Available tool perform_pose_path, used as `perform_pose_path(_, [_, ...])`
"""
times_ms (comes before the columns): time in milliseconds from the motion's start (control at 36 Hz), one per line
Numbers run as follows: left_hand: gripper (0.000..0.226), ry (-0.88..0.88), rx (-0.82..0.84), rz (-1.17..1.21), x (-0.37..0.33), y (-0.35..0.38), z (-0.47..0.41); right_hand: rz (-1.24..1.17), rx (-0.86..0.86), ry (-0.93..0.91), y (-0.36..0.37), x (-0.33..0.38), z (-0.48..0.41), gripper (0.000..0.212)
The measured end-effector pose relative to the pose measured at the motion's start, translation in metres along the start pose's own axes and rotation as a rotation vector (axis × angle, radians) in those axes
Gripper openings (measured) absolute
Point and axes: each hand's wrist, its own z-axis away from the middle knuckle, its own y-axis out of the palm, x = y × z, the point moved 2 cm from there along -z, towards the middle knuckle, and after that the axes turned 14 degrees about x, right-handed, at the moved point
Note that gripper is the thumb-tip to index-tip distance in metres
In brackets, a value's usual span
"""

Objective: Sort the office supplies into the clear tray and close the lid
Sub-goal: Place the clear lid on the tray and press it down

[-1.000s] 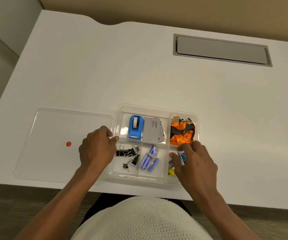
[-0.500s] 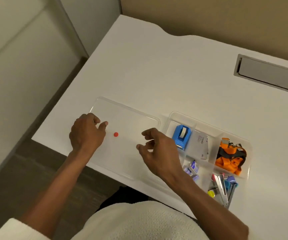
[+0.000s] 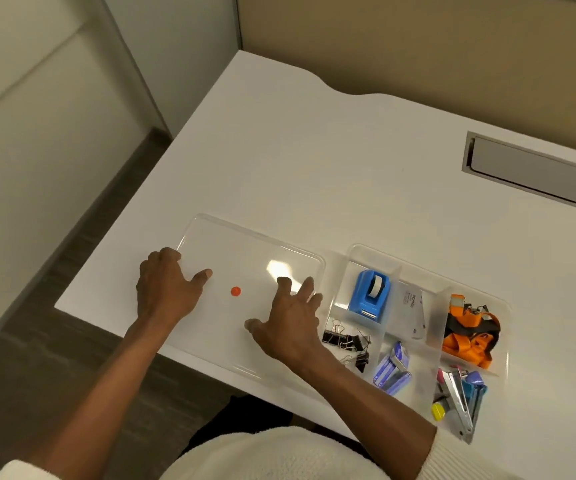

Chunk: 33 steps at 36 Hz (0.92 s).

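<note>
The clear lid (image 3: pixel 245 251) with a red dot lies flat on the white desk, left of the clear tray (image 3: pixel 359 252). My left hand (image 3: pixel 165 289) rests on the lid's left edge, fingers spread. My right hand (image 3: pixel 290 320) is spread over the lid's right side, holding nothing. The tray's compartments hold a blue tape dispenser (image 3: pixel 369 294), a white card pack (image 3: pixel 413 311), an orange lanyard (image 3: pixel 468 332), black binder clips (image 3: pixel 345 341), staple boxes (image 3: pixel 392 368) and staplers (image 3: pixel 459 400).
The desk's near edge (image 3: pixel 113 322) runs just under the lid. A grey cable hatch (image 3: pixel 536 173) is set into the desk at the back right. A beige partition stands behind the desk, and the floor shows at left.
Both hands left the tray and moved left onto the lid. My view swung left, so the tray now sits at the right.
</note>
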Motion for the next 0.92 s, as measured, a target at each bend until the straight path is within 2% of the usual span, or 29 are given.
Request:
perform_pose_path(194, [0.089, -0.108, -0.002, 0.034, 0.007, -0.01, -0.014, -0.375, -0.189, -0.092, -0.006, 0.008, 0.009, 0.079])
perform_pose_path(444, [0.104, -0.095, -0.08, 0.198, 0.007, -0.053, -0.016, -0.359, -0.372, -0.28, -0.051, 0.021, 0.045, 0.072])
perform_pose_path(639, [0.085, 0.049, -0.08, 0.249, -0.052, -0.038, 0.014, -0.328, -0.515, -0.22, -0.085, -0.03, 0.083, 0.073])
perform_pose_path(750, [0.076, 0.135, -0.017, 0.243, -0.087, -0.011, 0.038, -0.37, -0.562, -0.154, -0.096, -0.076, 0.103, 0.073])
perform_pose_path(917, [0.072, 0.316, 0.074, 0.189, -0.135, 0.036, 0.081, -0.287, -0.691, -0.034, -0.108, -0.152, 0.137, 0.074])
